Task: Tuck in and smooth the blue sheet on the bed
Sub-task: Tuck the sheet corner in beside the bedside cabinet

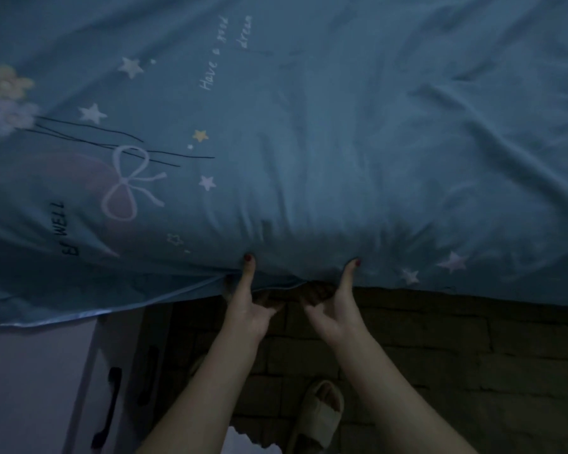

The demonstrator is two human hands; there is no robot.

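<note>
Nearest the camera, two bare forearms reach forward and slightly inward over a dark brick-patterned floor (473, 348), where a pale slipper (318, 417) lies between them. To the left stands a white cabinet (46, 388) with dark curved handles.

The left hand (248, 309) and the right hand (333, 314) meet the near edge of the bed side by side, a little apart. Each thumb points up and lies flat against the side of the blue sheet (309, 142), its nail painted red. The other fingers curl under the hem, so each grip is closed on the sheet's edge, pinching fabric between thumb and fingers; the fingertips themselves are hidden below.

The sheet covers the bed from the hem outward, a soft matte cloth with a shinier border hanging loose at the left. Creases fan out from the hands, and deeper wrinkles cross its right side. Stars, a bow and cursive lettering are printed farther left.
</note>
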